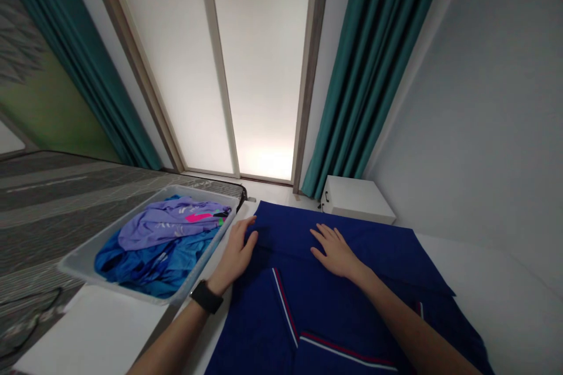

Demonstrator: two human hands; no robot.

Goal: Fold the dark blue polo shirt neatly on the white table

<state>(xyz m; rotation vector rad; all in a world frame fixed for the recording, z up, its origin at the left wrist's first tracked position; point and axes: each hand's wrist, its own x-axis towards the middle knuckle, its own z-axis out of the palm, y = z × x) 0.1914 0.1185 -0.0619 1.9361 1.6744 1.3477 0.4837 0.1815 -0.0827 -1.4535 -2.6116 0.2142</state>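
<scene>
A dark blue garment (338, 310) with red and white striped trim lies spread over a white surface in front of me. Part of it appears folded over, with a straight far edge. At its left edge is my left hand (237, 249), fingers apart and thumb out, with a black watch (206, 297) on the wrist. My right hand (335, 250) rests palm down on the upper middle of the cloth, its fingers spread. Neither hand grips anything.
Left of the garment stands a translucent plastic bin (83, 269) holding purple clothing (167, 222) and blue clothing (162, 269). A white cabinet (358, 198) sits beyond the garment, near the teal curtain (365, 82). Frosted sliding doors (259, 70) stand behind.
</scene>
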